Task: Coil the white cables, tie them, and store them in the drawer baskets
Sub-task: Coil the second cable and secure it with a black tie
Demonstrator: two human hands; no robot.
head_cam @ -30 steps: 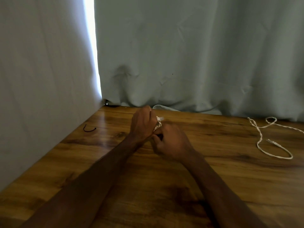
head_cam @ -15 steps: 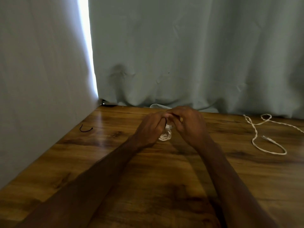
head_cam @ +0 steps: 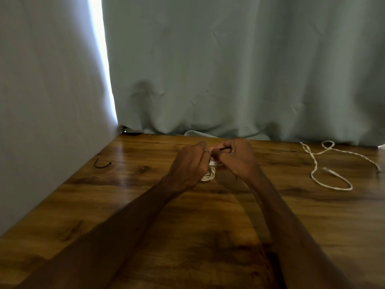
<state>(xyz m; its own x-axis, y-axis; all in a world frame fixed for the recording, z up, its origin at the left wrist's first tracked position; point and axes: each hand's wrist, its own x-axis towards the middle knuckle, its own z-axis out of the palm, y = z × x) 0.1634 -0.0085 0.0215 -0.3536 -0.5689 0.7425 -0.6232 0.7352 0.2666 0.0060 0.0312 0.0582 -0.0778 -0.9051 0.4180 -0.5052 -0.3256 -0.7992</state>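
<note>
Your left hand point(head_cam: 190, 164) grips the small white coiled cable point(head_cam: 209, 176) mid-frame. Your right hand point(head_cam: 238, 158) pinches its top, just above the loops.

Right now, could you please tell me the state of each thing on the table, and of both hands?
Small coiled white cable: coiled, held between both hands.
Left hand: fingers curled round the coil.
Right hand: pinching at the coil's top.
Long twisted white cable: uncoiled, lying loose on the brown wooden table, right side.
Short black curved wire: lying untouched at the left.
</note>
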